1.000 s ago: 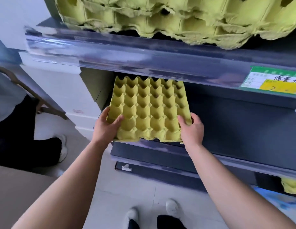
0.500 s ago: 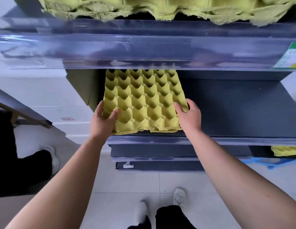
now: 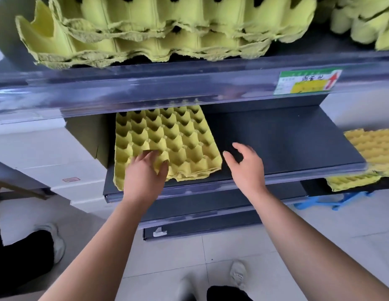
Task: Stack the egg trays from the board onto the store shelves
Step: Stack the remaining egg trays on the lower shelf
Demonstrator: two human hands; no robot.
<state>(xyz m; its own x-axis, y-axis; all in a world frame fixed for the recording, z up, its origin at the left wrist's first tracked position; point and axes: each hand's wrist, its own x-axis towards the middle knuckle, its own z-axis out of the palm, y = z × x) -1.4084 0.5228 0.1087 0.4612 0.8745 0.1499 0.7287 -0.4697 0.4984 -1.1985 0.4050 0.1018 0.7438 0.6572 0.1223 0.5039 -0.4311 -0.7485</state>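
Our right hand (image 3: 245, 166) has left the egg tray (image 3: 174, 140) and hangs spread beside it; our left hand (image 3: 143, 170) lies flat on the near corner, tray lengthwise ahead on the shelf (image 3: 287, 144).

Left hand (image 3: 143, 170): bare; short, plain nails at the fingertips.
Right hand (image 3: 246, 168): bare; short, pale nails showed on thumb and fingers.
Left forearm (image 3: 106, 240): uncovered from behind the fingers back to the frame edge.
Right forearm (image 3: 298, 231): likewise uncovered.
Trainer (image 3: 238, 273): pale grey-white, blurred, far back of the right fingers.
Trousers (image 3: 228, 293): black, hem just behind the trainer.
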